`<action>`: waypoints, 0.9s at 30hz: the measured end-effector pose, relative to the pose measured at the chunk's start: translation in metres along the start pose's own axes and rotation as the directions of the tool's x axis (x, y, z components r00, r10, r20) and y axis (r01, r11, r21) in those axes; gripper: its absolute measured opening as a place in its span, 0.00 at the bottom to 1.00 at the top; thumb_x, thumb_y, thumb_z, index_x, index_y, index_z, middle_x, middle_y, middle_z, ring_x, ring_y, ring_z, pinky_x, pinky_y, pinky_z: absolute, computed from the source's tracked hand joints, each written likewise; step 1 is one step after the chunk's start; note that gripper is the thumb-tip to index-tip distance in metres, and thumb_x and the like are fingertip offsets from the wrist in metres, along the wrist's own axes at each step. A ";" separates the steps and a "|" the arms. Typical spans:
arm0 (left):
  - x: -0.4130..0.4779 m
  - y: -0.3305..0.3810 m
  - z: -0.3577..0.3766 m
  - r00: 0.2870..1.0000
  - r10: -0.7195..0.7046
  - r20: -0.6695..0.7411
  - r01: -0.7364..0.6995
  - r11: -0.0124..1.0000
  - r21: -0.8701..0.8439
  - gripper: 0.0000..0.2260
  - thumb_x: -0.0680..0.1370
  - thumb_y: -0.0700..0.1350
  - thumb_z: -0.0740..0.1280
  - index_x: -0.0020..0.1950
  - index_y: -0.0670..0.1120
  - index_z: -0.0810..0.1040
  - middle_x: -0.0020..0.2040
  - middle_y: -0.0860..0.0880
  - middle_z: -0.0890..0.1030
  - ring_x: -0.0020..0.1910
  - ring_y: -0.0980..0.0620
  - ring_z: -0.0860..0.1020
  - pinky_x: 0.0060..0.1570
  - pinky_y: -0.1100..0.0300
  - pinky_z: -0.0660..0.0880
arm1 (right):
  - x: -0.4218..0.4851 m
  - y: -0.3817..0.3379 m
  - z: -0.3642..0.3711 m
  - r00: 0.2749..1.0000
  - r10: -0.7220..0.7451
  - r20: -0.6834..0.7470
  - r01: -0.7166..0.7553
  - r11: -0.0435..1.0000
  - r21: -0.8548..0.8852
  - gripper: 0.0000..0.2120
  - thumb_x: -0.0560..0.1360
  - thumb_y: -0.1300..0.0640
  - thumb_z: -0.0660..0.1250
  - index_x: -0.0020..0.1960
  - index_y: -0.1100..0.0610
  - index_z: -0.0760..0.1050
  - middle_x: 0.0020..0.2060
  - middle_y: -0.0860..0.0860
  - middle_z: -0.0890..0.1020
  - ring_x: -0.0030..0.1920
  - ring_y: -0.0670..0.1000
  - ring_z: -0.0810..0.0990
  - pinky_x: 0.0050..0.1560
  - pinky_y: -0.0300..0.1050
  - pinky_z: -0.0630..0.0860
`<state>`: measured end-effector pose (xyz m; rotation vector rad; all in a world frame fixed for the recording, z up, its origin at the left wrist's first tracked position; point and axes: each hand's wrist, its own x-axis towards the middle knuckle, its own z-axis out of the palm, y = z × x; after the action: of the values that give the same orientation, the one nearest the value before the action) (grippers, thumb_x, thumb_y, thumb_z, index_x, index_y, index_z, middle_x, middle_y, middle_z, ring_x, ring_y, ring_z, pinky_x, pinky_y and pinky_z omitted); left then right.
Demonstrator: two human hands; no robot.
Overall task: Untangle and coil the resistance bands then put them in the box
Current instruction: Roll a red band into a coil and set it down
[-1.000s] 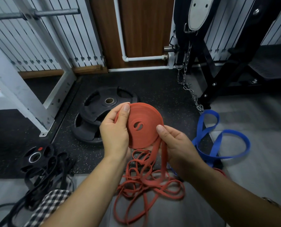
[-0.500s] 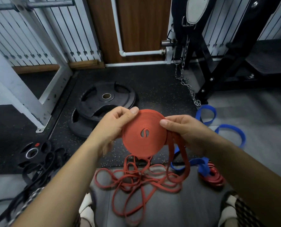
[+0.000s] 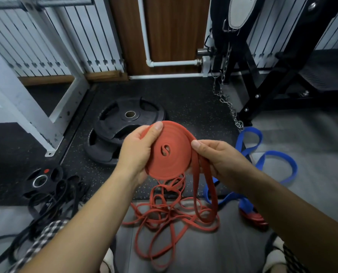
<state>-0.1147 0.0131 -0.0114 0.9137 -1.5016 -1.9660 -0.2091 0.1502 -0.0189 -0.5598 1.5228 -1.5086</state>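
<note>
Red band (image 3: 195,194) is held in mid-air above the floor. Most of it is wound into a flat coil (image 3: 172,166), and the rest hangs as 2 strands to a tangled heap (image 3: 170,215) on the floor below. The coil is clasped by the left grip (image 3: 138,152), with the fingers curled behind it and the thumb pressed on its upper rim. The 2 strands are pinched by the right grip (image 3: 221,160) where they leave the coil's right edge.

The step in hand is judged to be the winding of this band, with a good length not yet taken up. The strands are best laid flat and together, with each twist smoothed out at the right grip before a turn is laid. Light, even tension is advised, since rubber wound tight is likely to spring open once released. The coil's face should be pressed flat so that the layers are not pushed out sideways. Knots in the heap are better shaken loose than pulled hard.

A blue band (image 3: 278,160) lies uncoiled on the floor to the right, with a small red coil (image 3: 253,218) just beside it. Black bands (image 3: 51,201) are heaped at the left. No box is seen.

No brand, label or writing can be read. Any marks on the plates (image 3: 124,131) are too blurred.
</note>
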 end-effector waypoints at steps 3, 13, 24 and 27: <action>-0.001 -0.005 0.004 0.997 0.042 -0.062 -0.045 0.998 -0.037 0.06 0.75 0.47 0.67 0.40 0.46 0.78 0.33 0.50 0.81 0.32 0.54 0.78 0.36 0.59 0.77 | 0.001 0.005 0.005 0.999 -0.029 -0.035 0.030 0.999 0.028 0.18 0.72 0.49 0.61 0.46 0.63 0.79 0.39 0.60 0.82 0.38 0.54 0.81 0.45 0.49 0.80; 0.000 -0.003 0.009 0.994 0.077 -0.082 -0.082 0.995 -0.057 0.08 0.76 0.48 0.66 0.39 0.47 0.78 0.32 0.51 0.81 0.32 0.55 0.78 0.36 0.61 0.76 | -0.002 0.001 0.008 0.991 -0.069 -0.111 0.083 0.989 0.121 0.11 0.79 0.57 0.56 0.52 0.62 0.73 0.31 0.53 0.81 0.29 0.46 0.80 0.31 0.40 0.79; -0.003 -0.003 0.008 0.994 0.068 -0.081 -0.076 0.993 -0.092 0.08 0.76 0.48 0.66 0.39 0.47 0.78 0.32 0.51 0.81 0.32 0.54 0.78 0.37 0.59 0.77 | 0.000 0.002 0.003 0.997 -0.041 -0.064 0.045 0.997 0.069 0.14 0.78 0.54 0.58 0.45 0.60 0.79 0.36 0.56 0.83 0.36 0.51 0.82 0.43 0.45 0.80; -0.003 -0.002 0.007 0.992 0.095 -0.087 -0.100 0.993 -0.061 0.07 0.76 0.48 0.67 0.39 0.47 0.78 0.33 0.50 0.81 0.34 0.53 0.78 0.40 0.57 0.76 | -0.002 0.000 0.001 0.996 -0.061 -0.065 0.060 0.998 -0.011 0.14 0.78 0.55 0.57 0.42 0.58 0.79 0.32 0.51 0.83 0.34 0.46 0.82 0.38 0.39 0.80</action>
<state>-0.1182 0.0204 -0.0115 0.8681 -1.4002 -1.8717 -0.2075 0.1509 -0.0180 -0.5716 1.5756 -1.5804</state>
